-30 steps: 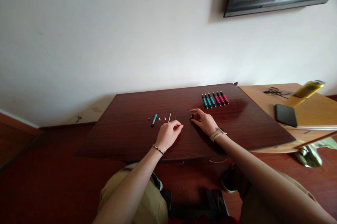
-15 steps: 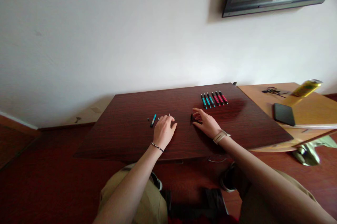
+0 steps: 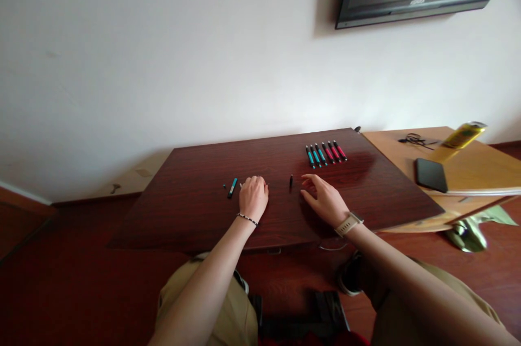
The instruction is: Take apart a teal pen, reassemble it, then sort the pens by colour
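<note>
Left hand (image 3: 253, 198) rests curled on the desk (image 3: 203, 216) near a teal barrel (image 3: 232, 187); right hand (image 3: 325, 200) lies open, empty, beside a black piece (image 3: 291, 181).

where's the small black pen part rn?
In the head view, the small black pen part lies free on the dark table, between the left hand and right hand, below the row of pens.

My dark red-brown wooden table (image 3: 203, 216) carries a row of six pens (image 3: 325, 153), teal and red, at its far right. Near the middle lie a short black pen part (image 3: 291, 181), a teal pen barrel (image 3: 232, 187) and a tiny dark piece (image 3: 224, 186). Both my hands rest flat on it.
</note>
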A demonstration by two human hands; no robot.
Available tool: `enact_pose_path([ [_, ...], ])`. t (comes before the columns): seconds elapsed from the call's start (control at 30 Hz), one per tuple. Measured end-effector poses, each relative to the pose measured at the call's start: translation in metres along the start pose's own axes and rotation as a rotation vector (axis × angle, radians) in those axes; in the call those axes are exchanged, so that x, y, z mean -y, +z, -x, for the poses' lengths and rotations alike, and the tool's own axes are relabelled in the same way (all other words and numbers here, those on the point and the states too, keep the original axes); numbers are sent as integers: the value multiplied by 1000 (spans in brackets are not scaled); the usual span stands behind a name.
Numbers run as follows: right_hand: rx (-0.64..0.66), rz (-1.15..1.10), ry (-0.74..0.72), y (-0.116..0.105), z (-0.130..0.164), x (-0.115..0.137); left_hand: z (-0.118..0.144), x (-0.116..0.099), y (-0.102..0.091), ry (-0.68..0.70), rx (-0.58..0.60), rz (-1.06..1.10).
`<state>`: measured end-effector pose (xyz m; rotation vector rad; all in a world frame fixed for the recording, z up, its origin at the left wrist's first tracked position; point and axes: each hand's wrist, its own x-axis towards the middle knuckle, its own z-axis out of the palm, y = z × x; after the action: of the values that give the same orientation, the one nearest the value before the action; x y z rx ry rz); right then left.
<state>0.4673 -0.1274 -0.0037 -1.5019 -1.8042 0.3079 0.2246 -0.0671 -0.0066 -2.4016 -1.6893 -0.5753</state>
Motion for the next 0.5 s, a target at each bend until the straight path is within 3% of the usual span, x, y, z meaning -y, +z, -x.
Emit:
enact_pose_path([
  [0.23, -75, -129, -60, -6, 7, 25, 0, -2, -1, 47, -22, 143],
  [0.33, -38, -203, -76, -9, 12, 37, 9, -8, -8, 121, -48, 340],
  [0.5, 82, -423, 21, 0, 17, 45, 28, -17, -21, 262, -18, 530],
])
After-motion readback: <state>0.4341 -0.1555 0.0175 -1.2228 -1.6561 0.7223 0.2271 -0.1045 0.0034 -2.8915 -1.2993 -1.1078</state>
